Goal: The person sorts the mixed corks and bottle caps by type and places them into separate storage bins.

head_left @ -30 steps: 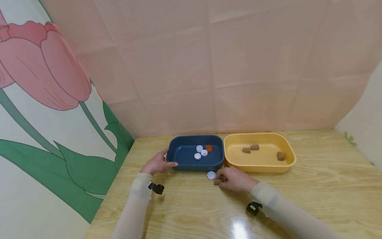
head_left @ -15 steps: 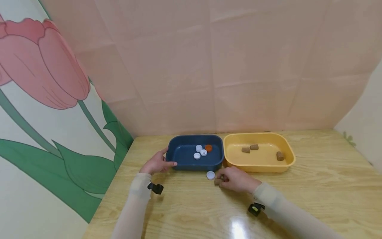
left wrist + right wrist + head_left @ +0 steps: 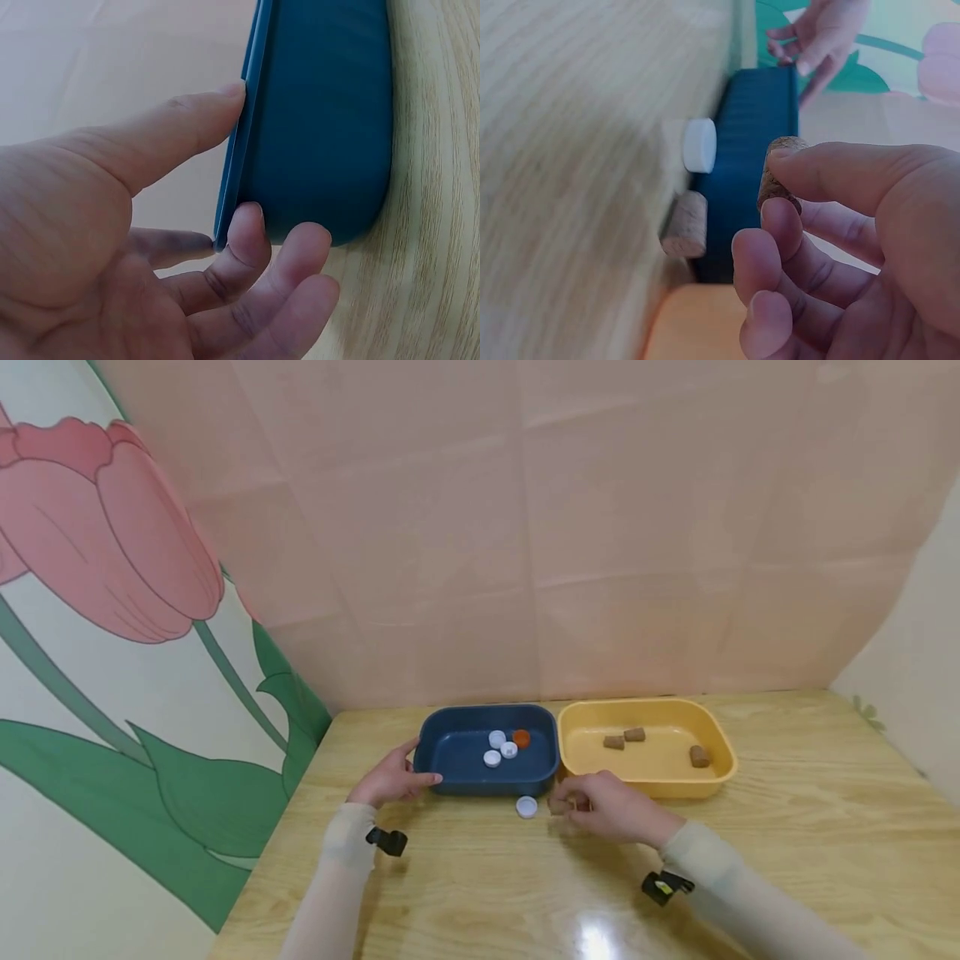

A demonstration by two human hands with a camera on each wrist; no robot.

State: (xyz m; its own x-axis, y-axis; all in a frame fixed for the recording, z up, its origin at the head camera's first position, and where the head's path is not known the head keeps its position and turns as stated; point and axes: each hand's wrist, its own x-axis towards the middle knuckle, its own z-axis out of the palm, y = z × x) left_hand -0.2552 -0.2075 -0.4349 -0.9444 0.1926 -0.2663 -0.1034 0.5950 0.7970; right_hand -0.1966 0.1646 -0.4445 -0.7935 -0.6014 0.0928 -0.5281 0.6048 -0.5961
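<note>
My left hand [image 3: 392,778] grips the left end of a dark blue tray [image 3: 472,787], thumb on the rim and the other fingers bent against its end wall. Just in front of the trays, my right hand [image 3: 613,807] pinches a cork stopper [image 3: 771,186] between thumb and fingertips, above the tabletop. A second cork [image 3: 685,225] lies on the table beside the blue tray's front wall, mostly hidden by my right hand in the head view. Left of that hand rests a white bottle cap [image 3: 527,807]. Inside the blue tray are several white caps [image 3: 492,759] and an orange cap [image 3: 521,738].
A yellow tray [image 3: 645,788] stands against the blue tray's right end, with two corks [image 3: 634,735] near its middle and another cork [image 3: 699,757] toward its right. Both trays sit on a wooden table [image 3: 480,893], before a pink cloth-covered wall [image 3: 525,568].
My right hand has come up from the table slightly to the right, with the cork now in its fingers. My left hand stays at the blue tray. The head view has shifted a little.
</note>
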